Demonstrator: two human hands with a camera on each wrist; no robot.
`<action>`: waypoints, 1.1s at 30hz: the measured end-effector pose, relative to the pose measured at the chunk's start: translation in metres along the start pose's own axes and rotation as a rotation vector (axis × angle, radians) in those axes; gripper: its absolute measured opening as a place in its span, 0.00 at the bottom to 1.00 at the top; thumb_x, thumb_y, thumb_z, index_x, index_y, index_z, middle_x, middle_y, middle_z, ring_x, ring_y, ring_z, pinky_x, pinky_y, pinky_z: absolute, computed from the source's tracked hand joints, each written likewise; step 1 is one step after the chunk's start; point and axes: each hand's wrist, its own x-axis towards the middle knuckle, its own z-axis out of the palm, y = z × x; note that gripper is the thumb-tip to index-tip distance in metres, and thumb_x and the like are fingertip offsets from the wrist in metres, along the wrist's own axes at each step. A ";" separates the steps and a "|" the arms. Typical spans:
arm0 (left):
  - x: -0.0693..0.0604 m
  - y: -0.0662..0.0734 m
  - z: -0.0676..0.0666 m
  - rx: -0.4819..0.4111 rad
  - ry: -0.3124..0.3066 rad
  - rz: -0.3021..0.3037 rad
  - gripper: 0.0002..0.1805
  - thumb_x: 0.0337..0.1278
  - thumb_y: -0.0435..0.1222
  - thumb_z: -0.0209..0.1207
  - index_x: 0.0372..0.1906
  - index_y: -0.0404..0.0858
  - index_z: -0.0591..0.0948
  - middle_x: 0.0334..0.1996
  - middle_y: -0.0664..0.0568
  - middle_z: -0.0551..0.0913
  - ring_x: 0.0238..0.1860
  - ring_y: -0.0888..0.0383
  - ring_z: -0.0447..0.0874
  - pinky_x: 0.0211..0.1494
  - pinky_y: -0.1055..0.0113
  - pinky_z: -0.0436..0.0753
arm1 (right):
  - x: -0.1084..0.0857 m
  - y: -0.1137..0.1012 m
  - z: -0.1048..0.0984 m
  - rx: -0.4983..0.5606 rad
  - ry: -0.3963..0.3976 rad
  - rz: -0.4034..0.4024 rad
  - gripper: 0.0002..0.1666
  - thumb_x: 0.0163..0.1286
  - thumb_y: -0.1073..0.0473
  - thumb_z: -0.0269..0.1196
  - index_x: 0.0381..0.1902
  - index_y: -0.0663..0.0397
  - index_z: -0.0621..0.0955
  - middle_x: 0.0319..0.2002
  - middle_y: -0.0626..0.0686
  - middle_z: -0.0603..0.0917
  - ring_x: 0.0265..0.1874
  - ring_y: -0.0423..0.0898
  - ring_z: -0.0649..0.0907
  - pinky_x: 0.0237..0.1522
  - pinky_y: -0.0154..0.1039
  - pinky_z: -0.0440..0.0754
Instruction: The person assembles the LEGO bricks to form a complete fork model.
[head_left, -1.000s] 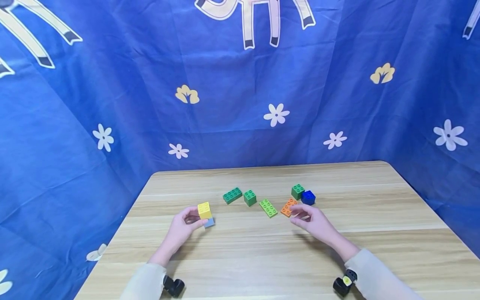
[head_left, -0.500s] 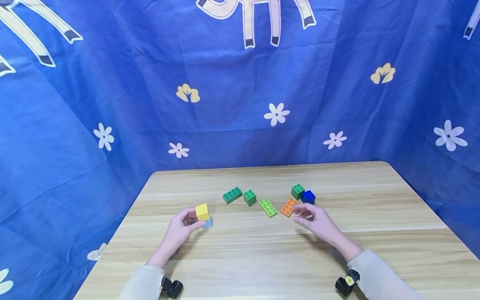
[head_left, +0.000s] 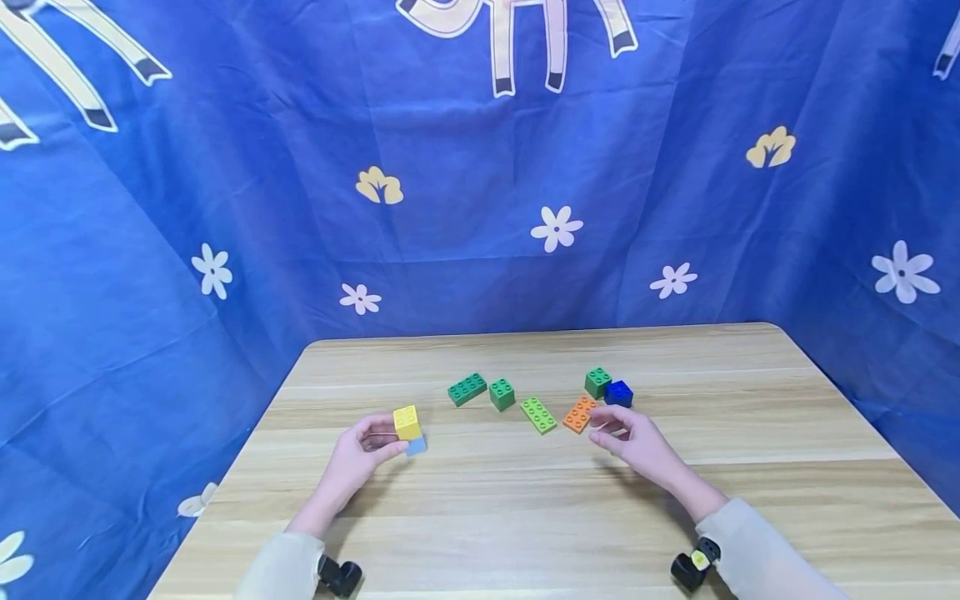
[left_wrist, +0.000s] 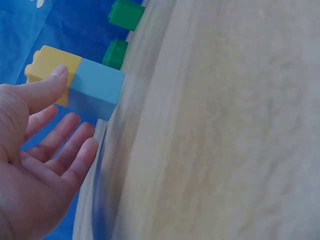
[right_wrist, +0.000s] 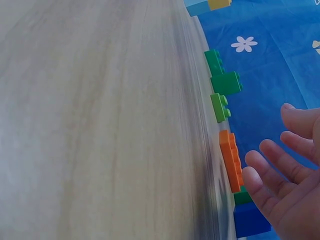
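One pair seems joined; the other bricks look separate.
Well left of the flat orange plastic brick (head_left: 579, 415), the left hand (head_left: 366, 450) pinches a yellow plastic cube (head_left: 407, 422) atop a light-blue plastic cube (left_wrist: 96, 87). At the orange brick's right edge, the right hand (head_left: 636, 439) holds nothing, fingers loosely curved; contact is unclear. The left wrist view bares the light-blue cube's side, largely covered in the head view.

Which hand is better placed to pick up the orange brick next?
Probably the right hand: it hovers beside the orange brick, holding nothing, while the left hand, farther away, holds the yellow brick, stacked on the light-blue brick.
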 end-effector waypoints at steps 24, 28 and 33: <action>-0.007 0.056 -0.003 -0.104 0.130 0.235 0.19 0.51 0.31 0.65 0.48 0.27 0.76 0.44 0.38 0.80 0.40 0.61 0.81 0.44 0.74 0.78 | 0.002 0.001 -0.006 -0.056 0.039 -0.062 0.20 0.61 0.61 0.64 0.51 0.62 0.77 0.42 0.57 0.82 0.38 0.47 0.80 0.38 0.37 0.79; -0.005 0.066 0.008 -0.137 0.070 0.247 0.19 0.51 0.31 0.65 0.48 0.28 0.77 0.44 0.40 0.80 0.41 0.58 0.81 0.44 0.72 0.79 | 0.003 0.002 -0.005 -0.086 0.052 -0.071 0.21 0.61 0.61 0.65 0.52 0.61 0.77 0.44 0.56 0.82 0.40 0.48 0.80 0.39 0.37 0.79; -0.003 0.075 0.022 -0.146 -0.023 0.246 0.18 0.52 0.33 0.64 0.48 0.32 0.77 0.45 0.41 0.80 0.43 0.55 0.81 0.45 0.67 0.80 | 0.004 0.005 -0.004 -0.125 0.058 -0.100 0.22 0.61 0.61 0.65 0.52 0.62 0.77 0.46 0.58 0.80 0.44 0.52 0.79 0.39 0.36 0.80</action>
